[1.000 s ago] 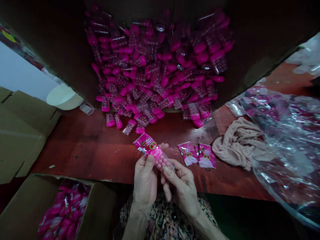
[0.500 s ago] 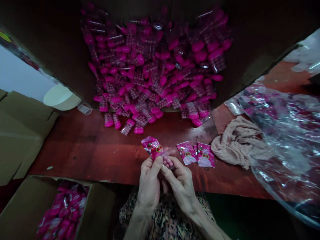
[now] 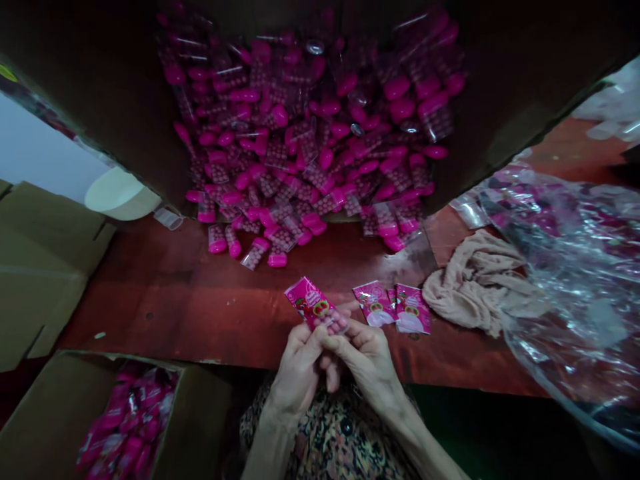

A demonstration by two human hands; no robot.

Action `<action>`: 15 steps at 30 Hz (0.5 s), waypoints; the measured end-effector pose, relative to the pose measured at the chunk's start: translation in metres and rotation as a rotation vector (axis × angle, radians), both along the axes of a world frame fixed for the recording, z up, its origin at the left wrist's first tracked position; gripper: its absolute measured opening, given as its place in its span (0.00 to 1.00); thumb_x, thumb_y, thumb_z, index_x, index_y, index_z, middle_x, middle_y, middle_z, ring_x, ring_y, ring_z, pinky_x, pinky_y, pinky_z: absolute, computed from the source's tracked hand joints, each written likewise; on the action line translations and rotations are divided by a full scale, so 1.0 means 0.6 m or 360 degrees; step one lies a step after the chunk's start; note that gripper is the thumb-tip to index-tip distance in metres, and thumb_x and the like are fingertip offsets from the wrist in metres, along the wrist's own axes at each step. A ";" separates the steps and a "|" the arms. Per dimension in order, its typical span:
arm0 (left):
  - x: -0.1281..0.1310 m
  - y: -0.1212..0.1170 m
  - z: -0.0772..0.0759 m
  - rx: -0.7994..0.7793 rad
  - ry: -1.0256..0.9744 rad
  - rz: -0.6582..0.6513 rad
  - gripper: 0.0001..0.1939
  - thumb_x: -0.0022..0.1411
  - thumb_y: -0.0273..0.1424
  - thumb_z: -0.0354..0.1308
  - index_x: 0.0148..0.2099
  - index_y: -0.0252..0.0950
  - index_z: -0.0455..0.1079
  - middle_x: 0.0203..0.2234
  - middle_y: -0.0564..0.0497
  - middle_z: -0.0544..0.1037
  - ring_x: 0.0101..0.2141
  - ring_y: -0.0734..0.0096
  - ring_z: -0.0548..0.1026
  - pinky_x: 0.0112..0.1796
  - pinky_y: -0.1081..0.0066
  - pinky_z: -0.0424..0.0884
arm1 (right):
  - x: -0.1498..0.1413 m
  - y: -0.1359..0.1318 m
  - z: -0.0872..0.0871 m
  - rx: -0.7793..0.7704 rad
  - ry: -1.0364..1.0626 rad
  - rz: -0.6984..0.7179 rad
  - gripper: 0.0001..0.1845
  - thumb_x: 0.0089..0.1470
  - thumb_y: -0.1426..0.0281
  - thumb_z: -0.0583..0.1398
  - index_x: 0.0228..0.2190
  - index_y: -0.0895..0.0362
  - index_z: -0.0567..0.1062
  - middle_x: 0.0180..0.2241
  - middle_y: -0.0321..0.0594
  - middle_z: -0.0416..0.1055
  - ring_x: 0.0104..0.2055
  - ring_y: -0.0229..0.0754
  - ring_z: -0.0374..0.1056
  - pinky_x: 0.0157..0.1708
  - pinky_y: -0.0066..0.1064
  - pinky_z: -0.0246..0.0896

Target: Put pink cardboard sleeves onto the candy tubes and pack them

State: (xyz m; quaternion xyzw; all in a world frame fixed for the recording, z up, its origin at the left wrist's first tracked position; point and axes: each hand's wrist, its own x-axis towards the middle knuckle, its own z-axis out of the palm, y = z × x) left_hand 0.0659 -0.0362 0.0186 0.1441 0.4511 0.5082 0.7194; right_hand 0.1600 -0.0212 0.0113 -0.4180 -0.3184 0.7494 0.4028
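Observation:
Between both hands, close to the table's front edge, is a pink printed candy packet (image 3: 311, 299) with round pink candies showing through its clear lower end. My left hand (image 3: 299, 360) pinches the near end of the packet with thumb and fingers. From the other side, my right hand (image 3: 370, 350) grips the same clear end, its thumb meeting the left one. The packet tilts up and away to the left. Flat pink wrappers (image 3: 371, 303) lie just right of my hands. Beyond them, small clear candy bottles with pink caps (image 3: 256, 253) have spilled onto the table.
A large cardboard box (image 3: 505, 73) on its side holds the heap of bottles. A crumpled beige cloth (image 3: 470, 283) and a big clear plastic bag (image 3: 580, 287) sit at right. At lower left stands a carton (image 3: 45, 413) of filled packets; a white bowl (image 3: 120, 195) is behind.
The packet has turned so its printed face lies flatter and shows more fully. My thumbs have come together on its near end, and my right hand has shifted slightly.

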 end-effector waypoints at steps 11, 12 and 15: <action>-0.016 -0.003 -0.011 0.0077 -0.0021 0.0007 0.26 0.51 0.49 0.57 0.40 0.31 0.75 0.28 0.43 0.78 0.09 0.82 0.61 0.11 0.77 0.58 | -0.003 0.000 -0.003 0.0085 -0.0033 0.0227 0.19 0.49 0.59 0.61 0.18 0.61 0.70 0.13 0.31 0.66 0.10 0.26 0.58 0.10 0.17 0.52; -0.019 -0.001 -0.012 0.0092 -0.0022 0.0054 0.26 0.50 0.50 0.57 0.40 0.32 0.75 0.31 0.42 0.79 0.10 0.82 0.62 0.11 0.77 0.58 | -0.003 0.000 -0.003 0.0133 -0.0087 0.0248 0.19 0.51 0.59 0.60 0.18 0.61 0.69 0.13 0.30 0.65 0.10 0.26 0.58 0.11 0.17 0.52; -0.028 0.004 -0.011 0.0137 0.0090 0.0187 0.19 0.51 0.42 0.61 0.39 0.33 0.75 0.36 0.42 0.79 0.13 0.82 0.64 0.13 0.77 0.61 | -0.002 -0.002 -0.008 0.0226 -0.0218 0.0355 0.19 0.54 0.60 0.57 0.19 0.60 0.68 0.14 0.29 0.63 0.11 0.26 0.57 0.11 0.17 0.51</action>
